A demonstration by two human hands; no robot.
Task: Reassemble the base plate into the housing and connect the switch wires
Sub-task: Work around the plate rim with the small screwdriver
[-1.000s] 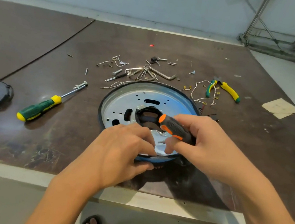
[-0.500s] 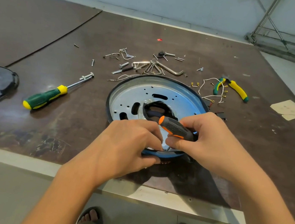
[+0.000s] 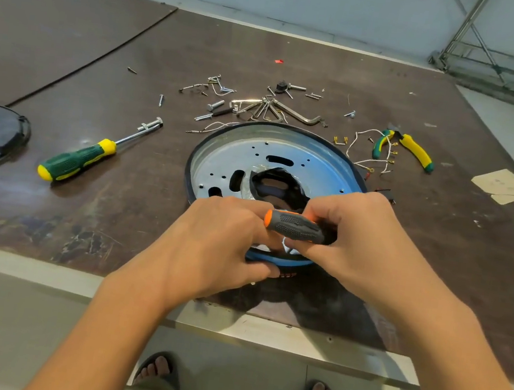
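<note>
The base plate [image 3: 285,162], a perforated metal disc with a ragged central opening, lies seated inside the round dark-rimmed housing [image 3: 191,167] at the centre of the frame, on the brown table [image 3: 330,61]. Work is at the near edge of the disc, where both hands meet. The step in hand appears to be fastening the plate at that edge. To do it well, the tool's tip should sit square in the fastener before any turning, with the housing braced so it cannot rotate; the tip itself is hidden behind the fingers.

The right hand [image 3: 360,240] wraps the grey-and-orange screwdriver [image 3: 294,227], whose handle lies nearly level and points to the left of the frame. The left hand [image 3: 210,244] clamps the near rim of the housing, thumb below and curled fingers above; whether its fingertips also steady a screw cannot be told. The two hands touch over the rim.

Toward the upper centre lie loose screws and hex keys [image 3: 260,106]; at upper right, white wires [image 3: 362,139] beside pliers [image 3: 415,149]; at left, a green-and-yellow screwdriver [image 3: 75,161].
</note>
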